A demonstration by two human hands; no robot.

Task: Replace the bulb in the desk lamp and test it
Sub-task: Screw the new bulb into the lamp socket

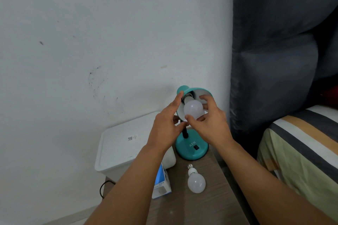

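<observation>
A teal desk lamp [192, 149] stands on a wooden side table [206, 204], its shade [184, 89] tilted toward me. A white bulb [193, 108] sits in the shade's socket. My right hand [208, 120] grips the bulb's globe with fingers and thumb. My left hand [166, 126] holds the left rim of the shade, fingers wrapped under it. A second white bulb [196, 181] lies loose on the table in front of the lamp base, screw cap pointing away from me. The lamp's black rocker switch [196, 147] shows on the base.
A blue and white bulb box [162, 184] lies left of the loose bulb. A white lidded bin [126, 148] stands left of the table, a black cable [102, 188] beside it. A striped bed [301, 151] and grey headboard [274, 60] are at right.
</observation>
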